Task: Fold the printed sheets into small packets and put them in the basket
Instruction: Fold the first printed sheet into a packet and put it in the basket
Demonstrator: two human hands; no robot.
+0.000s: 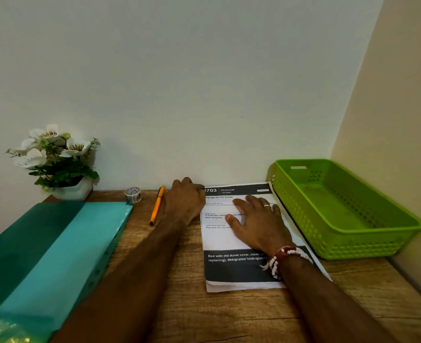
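- Right hand (256, 222): lies flat with fingers spread on the printed sheet (239, 240), pinning it to the wooden desk (179, 305). It grips nothing. A ring and a beaded bracelet (282, 259) are worn.
- Left hand (183, 200): knuckles up at the sheet's far left corner, about 9 o'clock of the right hand. Fingers curl at the paper's edge; whether they pinch it cannot be told.
- Printed sheet: unfolded, at least one more sheet beneath, its right edge just beside the green basket (348, 211).
- Legible text: "2703", "BEDROOM", "Change Duvet Cover", "Fold the remov…", "Bed with old duvet cover, clean…".
- Step judged: aligning the sheet ahead of the first fold. Next move calls for lifting one edge onto its opposite and pressing a crease.
- Basket: at 3 o'clock of the sheet, holding no packets.
- At 9 o'clock: orange pen (157, 205), tape roll (132, 194), teal folder (48, 253); potted flowers (56, 162) at 10 o'clock.
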